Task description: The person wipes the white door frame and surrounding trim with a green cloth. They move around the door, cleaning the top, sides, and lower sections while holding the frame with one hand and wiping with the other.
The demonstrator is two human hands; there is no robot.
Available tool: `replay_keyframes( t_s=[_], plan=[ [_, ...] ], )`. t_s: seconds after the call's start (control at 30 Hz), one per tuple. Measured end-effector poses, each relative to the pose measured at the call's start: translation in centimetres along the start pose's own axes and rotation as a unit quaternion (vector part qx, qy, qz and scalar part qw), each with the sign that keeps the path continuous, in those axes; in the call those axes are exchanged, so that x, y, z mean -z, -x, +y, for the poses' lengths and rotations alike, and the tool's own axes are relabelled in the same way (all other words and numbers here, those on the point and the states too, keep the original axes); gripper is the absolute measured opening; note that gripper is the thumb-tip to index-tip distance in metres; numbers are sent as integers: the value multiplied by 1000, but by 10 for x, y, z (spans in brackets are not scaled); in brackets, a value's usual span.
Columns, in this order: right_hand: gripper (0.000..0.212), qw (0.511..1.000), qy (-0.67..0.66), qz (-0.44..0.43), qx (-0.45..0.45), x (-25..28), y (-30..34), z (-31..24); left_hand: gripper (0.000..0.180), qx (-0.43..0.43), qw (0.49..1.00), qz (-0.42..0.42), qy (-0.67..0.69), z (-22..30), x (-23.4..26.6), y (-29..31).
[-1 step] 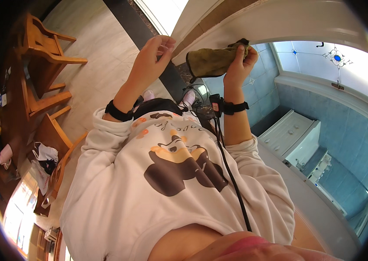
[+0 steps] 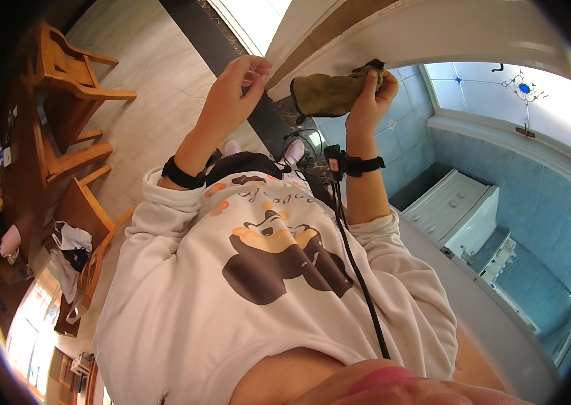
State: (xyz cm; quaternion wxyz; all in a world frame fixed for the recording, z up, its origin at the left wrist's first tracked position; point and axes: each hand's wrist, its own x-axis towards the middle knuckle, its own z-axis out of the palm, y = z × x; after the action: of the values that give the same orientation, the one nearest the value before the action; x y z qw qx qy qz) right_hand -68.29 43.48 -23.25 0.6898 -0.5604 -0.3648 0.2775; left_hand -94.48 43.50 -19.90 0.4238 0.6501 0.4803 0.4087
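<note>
An olive-green cloth (image 2: pixel 329 96) with dark edging hangs from my right hand (image 2: pixel 371 101). Thumb and fingers pinch it at one bunched corner, while its other end reaches out toward the left, unsupported. My left hand (image 2: pixel 245 84) is raised at about the same height, a short way left of the cloth and not touching it. Its fingers are loosely bent, with a gap to the thumb and nothing between them. Each wrist wears a black strap; a cable (image 2: pixel 359 290) runs from the right one down along my sweatshirt.
A whitish door panel (image 2: pixel 447 30) curves close beyond my right hand. To the right lies a blue-tiled room with a white cabinet (image 2: pixel 450 206) and a frosted window (image 2: pixel 521 101). Wooden chairs (image 2: pixel 73 74) and a dark table (image 2: pixel 19 162) stand left. Cables (image 2: pixel 309 145) lie near my feet.
The cloth's loose end has shifted very slightly. Both hands have hardly moved, and the right keeps its hold.
</note>
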Motion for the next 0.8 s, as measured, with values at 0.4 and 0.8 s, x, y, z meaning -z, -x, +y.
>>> replay_keyframes(
  t_s=[0.4, 0.8],
  plan=[
    [24, 985, -73, 61, -147, 1, 36, 124, 21, 26, 994, -64, -80, -3, 33, 17],
    [25, 986, -62, 93, -127, -9, 33, 91, 20, -26, 979, -150, -136, 1, 30, 31]
  ],
)
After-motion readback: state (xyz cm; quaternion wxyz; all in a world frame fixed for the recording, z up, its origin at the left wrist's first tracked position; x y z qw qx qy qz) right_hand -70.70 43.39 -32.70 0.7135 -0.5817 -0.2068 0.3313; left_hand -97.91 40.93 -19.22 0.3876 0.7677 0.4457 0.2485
